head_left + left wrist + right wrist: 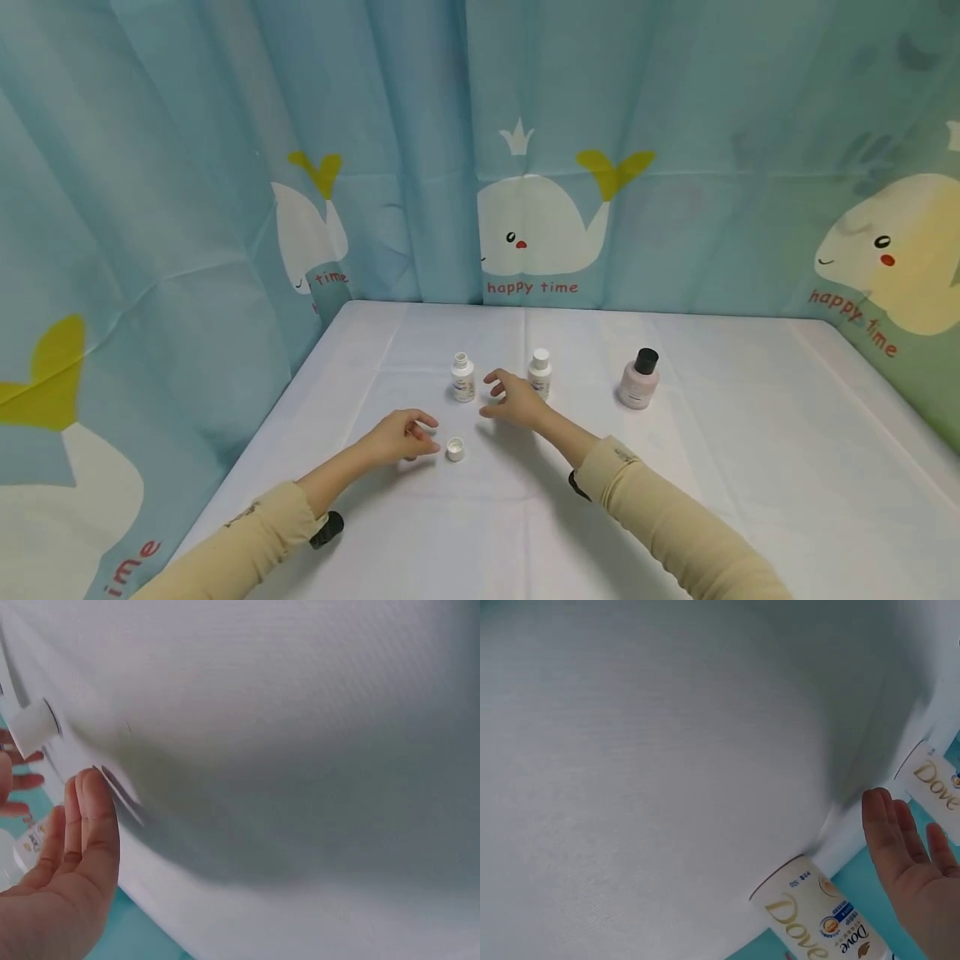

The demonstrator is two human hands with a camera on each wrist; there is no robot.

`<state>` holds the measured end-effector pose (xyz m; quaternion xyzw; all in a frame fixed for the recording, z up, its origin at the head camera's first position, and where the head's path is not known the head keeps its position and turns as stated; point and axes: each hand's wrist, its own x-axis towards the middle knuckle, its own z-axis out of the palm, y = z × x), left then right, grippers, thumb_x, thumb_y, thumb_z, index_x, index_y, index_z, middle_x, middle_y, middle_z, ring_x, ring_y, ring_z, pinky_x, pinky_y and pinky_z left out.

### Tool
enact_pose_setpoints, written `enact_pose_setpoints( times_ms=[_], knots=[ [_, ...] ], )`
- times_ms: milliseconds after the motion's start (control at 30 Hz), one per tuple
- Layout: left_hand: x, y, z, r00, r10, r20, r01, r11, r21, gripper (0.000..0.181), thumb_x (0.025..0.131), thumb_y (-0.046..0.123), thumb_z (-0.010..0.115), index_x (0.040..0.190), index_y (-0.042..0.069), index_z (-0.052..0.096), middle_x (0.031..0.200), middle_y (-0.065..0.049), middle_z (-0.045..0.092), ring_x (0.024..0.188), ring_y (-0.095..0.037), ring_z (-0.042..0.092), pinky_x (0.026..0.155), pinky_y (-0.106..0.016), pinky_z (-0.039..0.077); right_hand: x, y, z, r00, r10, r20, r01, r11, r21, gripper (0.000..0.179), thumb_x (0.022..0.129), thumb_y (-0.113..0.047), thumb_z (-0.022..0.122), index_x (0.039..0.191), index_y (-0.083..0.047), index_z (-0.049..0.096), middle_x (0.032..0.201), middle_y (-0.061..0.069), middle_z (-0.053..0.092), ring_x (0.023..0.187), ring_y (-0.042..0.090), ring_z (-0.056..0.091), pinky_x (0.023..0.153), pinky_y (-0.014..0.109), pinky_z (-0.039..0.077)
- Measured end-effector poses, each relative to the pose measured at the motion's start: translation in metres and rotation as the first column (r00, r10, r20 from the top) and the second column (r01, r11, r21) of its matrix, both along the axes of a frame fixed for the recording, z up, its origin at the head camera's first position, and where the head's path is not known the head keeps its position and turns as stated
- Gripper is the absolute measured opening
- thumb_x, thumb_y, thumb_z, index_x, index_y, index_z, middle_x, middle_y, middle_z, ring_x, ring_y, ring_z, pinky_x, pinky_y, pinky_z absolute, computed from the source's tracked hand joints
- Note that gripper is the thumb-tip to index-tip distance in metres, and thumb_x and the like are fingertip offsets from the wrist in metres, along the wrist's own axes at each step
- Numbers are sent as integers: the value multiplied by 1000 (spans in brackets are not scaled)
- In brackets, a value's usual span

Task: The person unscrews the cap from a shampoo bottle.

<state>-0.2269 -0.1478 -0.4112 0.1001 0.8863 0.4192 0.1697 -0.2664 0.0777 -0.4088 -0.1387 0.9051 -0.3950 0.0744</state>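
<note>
A small white Dove bottle (pixel 463 381) stands upright with its threaded neck uncovered. Its likeness, a second white bottle (pixel 539 372), wears a white cap and is partly covered by my right hand (pixel 517 402). That hand hovers between the two bottles, fingers spread and holding nothing; the right wrist view has Dove bottles (pixel 814 915) on either side of it. A loose white screw cap (pixel 455 449) lies on the table before the uncapped bottle. Just left of this cap is my left hand (pixel 401 437), its fingers loosely bent with nothing in them.
To the right stands a pink bottle (pixel 638 383) with a black cap. A white cloth covers the table (pixel 750 467). Blue curtains (pixel 420 100) with whale prints hang behind and along the sides. Dark wrist devices (pixel 327 530) show at the cuffs.
</note>
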Motion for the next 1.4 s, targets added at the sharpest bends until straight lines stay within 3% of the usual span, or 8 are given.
enact_pose_setpoints(
  times_ms=[267,500,633,1100,1400],
  knots=[
    [-3,-3,2,1000,7,-29,-5,998,55,35,86,11,68,115,-6,58,88,-12,63,73,-16,63,65,-31,56,7,14,3,999,35,-1,-35,999,-3,43,82,-11,72,120,-2,55,103,14,64,91,26,66,79,35,56],
    [-4,-4,6,998,28,-59,-24,997,68,33,87,10,65,116,-5,59,91,-12,63,76,-17,64,66,-31,56,13,29,5,981,189,-38,-191,980,-53,46,84,-11,70,124,3,51,106,20,63,93,28,64,81,33,55],
    [-7,-2,10,997,29,-73,-23,996,86,33,88,10,63,117,-5,58,94,-12,63,78,-18,64,67,-30,55,18,38,4,973,220,-74,-225,972,-65,45,85,-12,69,122,6,51,105,22,63,95,31,64,81,33,55],
    [-18,11,22,982,-97,-160,108,992,62,34,90,13,64,116,-8,60,103,-19,67,85,-21,66,72,-28,54,40,74,6,961,248,-126,-260,961,-97,38,87,-13,66,118,6,54,104,24,64,90,28,66,80,35,56],
    [-20,26,25,985,-151,-84,162,975,155,37,92,13,61,121,-9,57,108,-21,63,93,-31,66,80,-36,57,49,93,9,969,215,-123,-227,969,-95,46,85,-18,70,122,1,51,104,23,64,92,29,65,79,31,56]
  ],
)
